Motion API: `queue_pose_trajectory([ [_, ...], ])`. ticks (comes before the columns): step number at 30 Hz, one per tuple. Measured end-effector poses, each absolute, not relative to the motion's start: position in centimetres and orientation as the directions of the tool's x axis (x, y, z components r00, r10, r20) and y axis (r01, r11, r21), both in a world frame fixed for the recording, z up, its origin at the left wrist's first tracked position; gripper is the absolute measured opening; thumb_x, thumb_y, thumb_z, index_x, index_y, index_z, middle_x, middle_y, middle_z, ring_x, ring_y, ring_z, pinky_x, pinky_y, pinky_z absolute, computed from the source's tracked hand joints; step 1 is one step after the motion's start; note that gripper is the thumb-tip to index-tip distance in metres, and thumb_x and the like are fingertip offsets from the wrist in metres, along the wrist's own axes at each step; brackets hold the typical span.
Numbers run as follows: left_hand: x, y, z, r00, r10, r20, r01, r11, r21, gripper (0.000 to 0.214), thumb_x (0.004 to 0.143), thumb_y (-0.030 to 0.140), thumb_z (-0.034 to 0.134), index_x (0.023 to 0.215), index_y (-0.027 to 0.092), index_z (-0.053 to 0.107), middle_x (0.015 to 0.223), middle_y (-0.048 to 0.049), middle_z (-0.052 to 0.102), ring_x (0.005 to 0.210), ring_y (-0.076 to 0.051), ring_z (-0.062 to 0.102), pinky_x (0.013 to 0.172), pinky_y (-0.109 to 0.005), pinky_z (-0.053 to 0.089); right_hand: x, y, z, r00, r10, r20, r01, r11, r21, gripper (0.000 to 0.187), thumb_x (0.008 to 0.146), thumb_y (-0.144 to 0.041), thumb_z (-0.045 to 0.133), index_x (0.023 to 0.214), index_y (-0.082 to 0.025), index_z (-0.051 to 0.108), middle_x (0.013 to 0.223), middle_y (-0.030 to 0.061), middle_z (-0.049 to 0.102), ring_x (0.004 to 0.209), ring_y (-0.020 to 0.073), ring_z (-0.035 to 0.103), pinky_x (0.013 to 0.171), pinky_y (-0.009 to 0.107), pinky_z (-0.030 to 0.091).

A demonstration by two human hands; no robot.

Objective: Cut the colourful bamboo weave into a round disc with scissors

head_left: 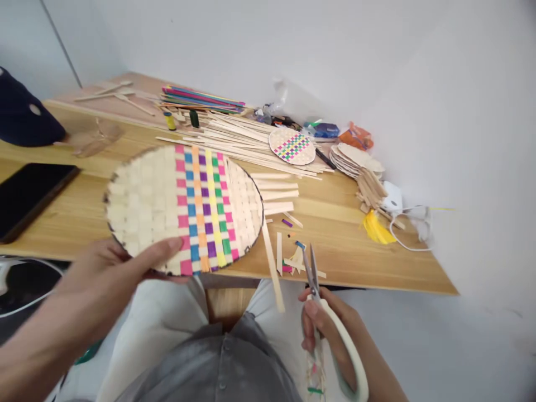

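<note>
Woven bamboo disc (pixel 180 209) is gripped by left hand (pixel 100 279) over the wooden table (pixel 335 245). I judge it light, stiff, fragile at rim; better take by edge. Right hand (pixel 326 329) holds scissors (pixel 312 273).

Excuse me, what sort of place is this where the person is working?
Probably a craft workspace for weaving: a wooden table carries bundles of pale strips and dyed strips, and the person holds a woven round panel and scissors.
</note>
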State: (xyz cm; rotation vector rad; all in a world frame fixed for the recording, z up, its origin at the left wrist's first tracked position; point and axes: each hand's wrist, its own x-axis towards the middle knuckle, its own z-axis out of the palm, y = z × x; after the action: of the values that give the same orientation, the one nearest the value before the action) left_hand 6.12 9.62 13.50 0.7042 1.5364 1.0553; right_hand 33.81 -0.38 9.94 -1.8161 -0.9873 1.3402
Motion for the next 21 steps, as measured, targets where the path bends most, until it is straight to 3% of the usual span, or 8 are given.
queue_pose_trajectory([
  [4,7.1,7.2,10.1,-0.096,0.815,-0.572,-0.251,0.536,0.806,0.038,0.059,0.036,0.09,0.086,0.011,0.078,0.091,-0.0089,0.082,0.081,-0.028,0.076,0.059,-0.027,0.065,32.8,-1.0,10.6,0.149,0.871,-0.469,0.156,-0.489,-0.858,0.057,0.074,-0.075,0.063,0.093,-0.021,0.062,0.055,-0.004,0.053,0.043,0.013,0.049,0.05,0.028,0.047],
  [8,7.6,4.8,7.7,-0.059,0.768,-0.637,-0.281,0.6,0.749,0.034,0.065,0.037,0.087,0.09,0.015,0.078,0.098,-0.0083,0.082,0.085,-0.029,0.076,0.062,-0.03,0.066,31.9,-1.7,11.7,0.039,0.875,-0.483,0.188,-0.482,-0.856,0.056,0.07,-0.075,0.065,0.088,-0.021,0.066,0.063,-0.002,0.053,0.046,0.0112,0.047,0.048,0.026,0.042],
  [12,8.4,3.5,6.7,-0.096,0.716,-0.692,-0.332,0.632,0.7,0.032,0.072,0.029,0.082,0.101,0.015,0.076,0.101,-0.0111,0.081,0.088,-0.03,0.077,0.067,-0.034,0.067,32.9,-1.1,13.3,0.271,0.843,-0.464,0.379,-0.537,-0.754,0.044,0.072,-0.061,0.071,0.096,-0.024,0.066,0.061,-0.0024,0.056,0.053,0.0162,0.052,0.053,0.027,0.044],
  [15,8.9,3.0,6.5,-0.095,0.682,-0.725,-0.383,0.647,0.659,0.024,0.079,0.023,0.075,0.103,0.016,0.075,0.105,-0.0097,0.08,0.091,-0.027,0.076,0.071,-0.033,0.067,33.9,-0.6,14.0,0.327,0.84,-0.432,0.475,-0.542,-0.693,0.039,0.073,-0.053,0.071,0.099,-0.026,0.064,0.06,-0.0026,0.059,0.054,0.0177,0.053,0.054,0.029,0.044],
  [19,9.3,2.7,6.4,-0.043,0.675,-0.737,-0.395,0.666,0.633,0.02,0.08,0.016,0.073,0.1,0.017,0.073,0.097,-0.0077,0.08,0.076,-0.024,0.076,0.066,-0.037,0.068,33.3,-1.1,13.6,0.203,0.823,-0.531,0.35,-0.567,-0.746,0.042,0.072,-0.06,0.069,0.091,-0.023,0.064,0.064,-0.0022,0.056,0.054,0.0151,0.052,0.055,0.028,0.045],
  [21,9.5,2.6,6.3,-0.034,0.655,-0.755,-0.377,0.691,0.617,0.018,0.077,0.014,0.076,0.095,0.016,0.072,0.088,-0.008,0.08,0.066,-0.022,0.075,0.063,-0.034,0.067,32.2,-1.6,13.0,0.104,0.796,-0.597,0.293,-0.598,-0.746,0.046,0.073,-0.064,0.067,0.091,-0.022,0.062,0.062,-0.0036,0.051,0.053,0.0131,0.048,0.054,0.026,0.042],
])
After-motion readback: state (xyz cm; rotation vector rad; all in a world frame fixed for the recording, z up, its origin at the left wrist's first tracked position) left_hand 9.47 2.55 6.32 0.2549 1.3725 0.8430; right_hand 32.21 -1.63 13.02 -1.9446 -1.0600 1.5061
